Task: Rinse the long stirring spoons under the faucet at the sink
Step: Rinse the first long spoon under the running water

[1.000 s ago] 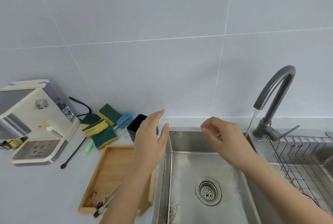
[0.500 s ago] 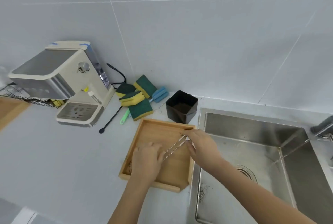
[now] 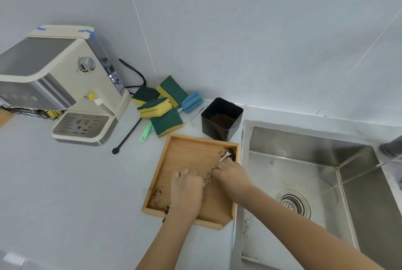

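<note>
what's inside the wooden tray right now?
In the wooden tray: long stirring spoons, held by the left hand and right hand, plus dark grounds in the corners. The hands cover the spoons' middles, so their count is unclear.

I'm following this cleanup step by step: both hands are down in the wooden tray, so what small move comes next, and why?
Probably lift the stirring spoons clear of the wooden tray and carry them right, to the water stream over the sink. Both the left hand and right hand are on them, and coffee grounds cling to their ends.
</note>
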